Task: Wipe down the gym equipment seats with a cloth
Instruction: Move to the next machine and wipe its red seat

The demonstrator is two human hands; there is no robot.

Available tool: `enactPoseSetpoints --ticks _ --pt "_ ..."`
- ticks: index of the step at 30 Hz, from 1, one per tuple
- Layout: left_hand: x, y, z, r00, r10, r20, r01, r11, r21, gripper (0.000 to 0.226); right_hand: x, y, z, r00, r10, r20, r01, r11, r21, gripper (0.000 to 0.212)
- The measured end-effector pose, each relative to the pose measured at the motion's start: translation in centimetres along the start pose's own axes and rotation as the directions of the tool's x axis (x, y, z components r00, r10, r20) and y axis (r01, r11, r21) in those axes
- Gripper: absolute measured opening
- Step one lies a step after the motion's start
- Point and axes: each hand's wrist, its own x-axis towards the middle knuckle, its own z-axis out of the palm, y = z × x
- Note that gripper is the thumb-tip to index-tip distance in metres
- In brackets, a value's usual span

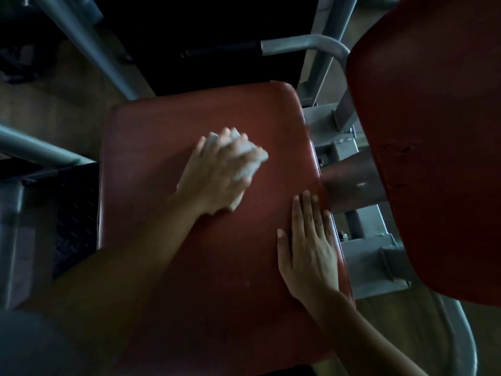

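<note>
Mid-wipe: left hand (217, 172) bunching cloth (248, 156) at seat's (230, 267) middle, right hand (309, 248) spread flat on seat's right edge; next, likely sweeping nearer.

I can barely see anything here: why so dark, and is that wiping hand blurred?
Head view: dim throughout, corners nearly black; left hand and white cloth smeared by motion blur; right hand, flat on the red seat, is sharp.
</note>
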Motion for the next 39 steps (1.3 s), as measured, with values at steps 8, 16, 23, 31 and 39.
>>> enactPoseSetpoints --ticks 8,16,23,31,39 --pt "5.6 1.9 -0.4 0.974 0.226 0.003 -0.226 0.974 -0.016 0.056 -0.1 -0.2 0.0 0.999 0.038 -0.019 -0.038 0.999 0.022 0.062" --pt "11.2 4.0 -0.7 0.990 -0.139 -0.017 0.136 0.985 -0.106 0.055 -0.1 -0.3 0.4 0.999 0.036 0.005 -0.036 0.999 -0.003 0.062" --pt "4.4 1.8 -0.4 0.972 0.232 0.036 -0.228 0.970 -0.081 0.053 -0.2 -0.1 0.3 1.000 0.016 -0.004 -0.016 1.000 -0.005 0.063" --pt "-5.3 6.7 -0.5 0.940 -0.336 0.059 0.341 0.926 -0.159 0.058 -0.2 0.0 0.4 1.000 0.020 -0.015 -0.020 1.000 -0.024 0.064" --pt "-9.6 0.0 -1.8 0.804 -0.594 0.030 0.579 0.771 -0.266 0.060 2.0 -5.2 0.2 0.998 0.014 -0.058 -0.007 0.992 0.130 0.064"
